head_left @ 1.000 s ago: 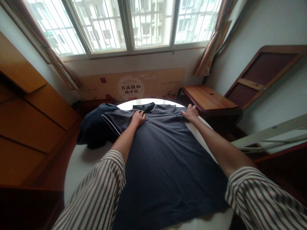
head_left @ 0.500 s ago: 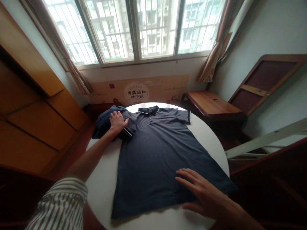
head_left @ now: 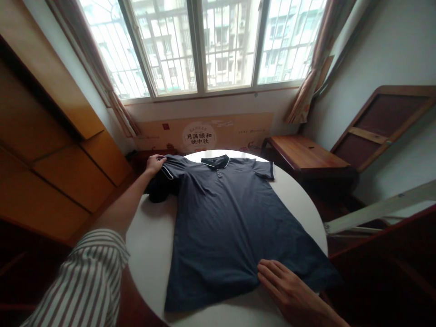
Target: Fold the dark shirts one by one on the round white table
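A dark blue-grey polo shirt (head_left: 218, 218) lies spread on a round white table (head_left: 150, 231), collar at the far side and hem toward me. Its cuffs and collar carry white piping. At the far left, my left hand (head_left: 156, 164) has its fingers closed at the edge of the shirt's left-side sleeve. Beneath that sleeve, partly covered, sits a dark cloth bundle (head_left: 158, 193). My right hand (head_left: 281, 281) pinches the near hem with fingers together, and creases run up the cloth from there.
A wooden side table (head_left: 306, 152) stands beyond the table on the right, with a framed panel (head_left: 384, 122) leaning behind it. Orange-brown cabinets (head_left: 64, 168) line the left. A printed banner (head_left: 221, 129) lies along the wall under the window. A pale bar (head_left: 381, 206) juts in at right.
My left hand has moved from lying on the bundle to the sleeve's outer edge, and the sleeve now covers more of the bundle. My right hand has come down and closed on the hem.
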### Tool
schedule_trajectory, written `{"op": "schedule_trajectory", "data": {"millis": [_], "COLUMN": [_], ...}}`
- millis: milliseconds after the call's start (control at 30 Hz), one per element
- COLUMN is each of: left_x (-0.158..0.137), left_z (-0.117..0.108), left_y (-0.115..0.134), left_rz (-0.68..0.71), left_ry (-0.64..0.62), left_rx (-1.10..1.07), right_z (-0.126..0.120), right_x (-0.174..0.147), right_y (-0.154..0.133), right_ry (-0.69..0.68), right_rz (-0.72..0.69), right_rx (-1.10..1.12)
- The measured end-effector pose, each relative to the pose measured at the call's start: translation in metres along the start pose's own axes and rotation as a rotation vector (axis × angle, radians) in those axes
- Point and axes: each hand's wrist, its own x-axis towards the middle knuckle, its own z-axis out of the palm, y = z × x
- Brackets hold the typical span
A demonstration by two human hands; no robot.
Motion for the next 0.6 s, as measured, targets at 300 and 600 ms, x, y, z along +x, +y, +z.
{"op": "schedule_trajectory", "data": {"millis": [300, 600], "left_x": [0.0, -0.313], "left_z": [-0.006, -0.053], "left_y": [0.028, 0.04], "left_rz": [-0.049, 0.912], "left_ry": [0.129, -0.717], "left_rx": [-0.026, 0.108], "right_z": [-0.005, -0.007], "right_x": [0.005, 0.023], "right_y": [-0.026, -0.028], "right_ry": [0.051, 0.081], "right_rz": [0.065, 0.065], "right_rx": [-0.01, 0.019]}}
